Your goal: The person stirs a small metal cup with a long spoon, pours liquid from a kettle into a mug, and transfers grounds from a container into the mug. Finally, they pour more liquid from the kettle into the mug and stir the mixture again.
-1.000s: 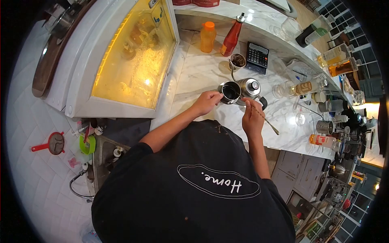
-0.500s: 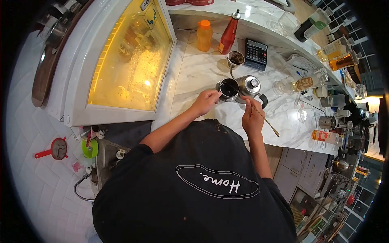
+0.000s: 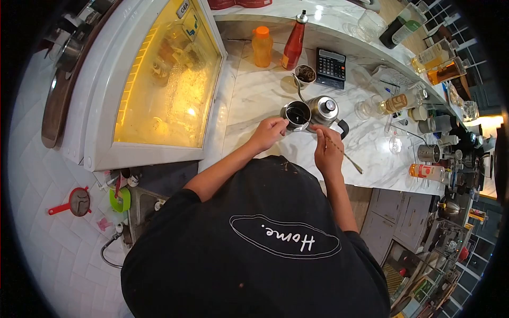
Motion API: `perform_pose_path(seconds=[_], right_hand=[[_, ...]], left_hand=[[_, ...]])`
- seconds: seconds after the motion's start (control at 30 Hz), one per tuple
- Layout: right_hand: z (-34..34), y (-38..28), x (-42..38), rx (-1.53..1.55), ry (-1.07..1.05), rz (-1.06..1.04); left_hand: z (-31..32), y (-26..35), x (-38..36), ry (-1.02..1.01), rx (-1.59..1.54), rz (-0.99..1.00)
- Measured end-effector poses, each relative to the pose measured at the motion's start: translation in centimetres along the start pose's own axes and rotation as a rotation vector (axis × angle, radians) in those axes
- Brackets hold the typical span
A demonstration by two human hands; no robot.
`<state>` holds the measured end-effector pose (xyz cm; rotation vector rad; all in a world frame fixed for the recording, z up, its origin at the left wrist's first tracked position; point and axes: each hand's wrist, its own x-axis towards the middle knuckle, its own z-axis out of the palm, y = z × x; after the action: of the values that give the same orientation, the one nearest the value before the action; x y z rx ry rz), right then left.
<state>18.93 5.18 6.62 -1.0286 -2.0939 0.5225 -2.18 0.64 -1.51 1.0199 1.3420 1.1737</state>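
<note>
My left hand (image 3: 271, 132) is closed on the near left side of a steel cup (image 3: 306, 126) with dark liquid (image 3: 298, 115) inside. In my right hand (image 3: 330, 151) is a thin bar spoon (image 3: 352, 162) with a twisted shaft. One end of it slants down to the right past my hand; the other end is hidden by my fingers close to the cup. Just right of the cup stands a steel gooseneck kettle (image 3: 324, 108) with a black handle. Beyond its spout sits a small cup (image 3: 305, 76) holding brown grounds.
Behind these stand an orange bottle (image 3: 262, 47), a red bottle (image 3: 294, 49) and a calculator (image 3: 331, 68). A glass-fronted display case (image 3: 164, 90) closes off the left. Several bottles and glasses line the right, including a labelled bottle (image 3: 397, 104) and a steel cup with a rod (image 3: 428, 153).
The camera view has shifted slightly. My right hand and the bar spoon have moved a little up and left beside the steel cup; my left hand keeps its hold.
</note>
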Motion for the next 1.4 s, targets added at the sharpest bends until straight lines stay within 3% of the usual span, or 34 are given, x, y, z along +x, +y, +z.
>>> perform_pose_path(seconds=[0.73,1.03,1.23,1.4], right_hand=[[-0.4,0.2,-0.7,0.042,0.031,0.049],[-0.4,0.2,-0.5,0.023,-0.019,0.057],[-0.5,-0.2,-0.5,0.216,0.064,0.152],[-0.8,-0.5,-0.2,0.545,0.26,0.36]], left_hand=[[-0.5,0.0,-0.1,-0.025,-0.011,0.079],[-0.7,-0.6,0.0,0.02,0.173,0.072],[-0.9,-0.1,-0.2,0.016,0.126,0.103],[-1.3,-0.7,-0.4,0.017,0.039,0.152]])
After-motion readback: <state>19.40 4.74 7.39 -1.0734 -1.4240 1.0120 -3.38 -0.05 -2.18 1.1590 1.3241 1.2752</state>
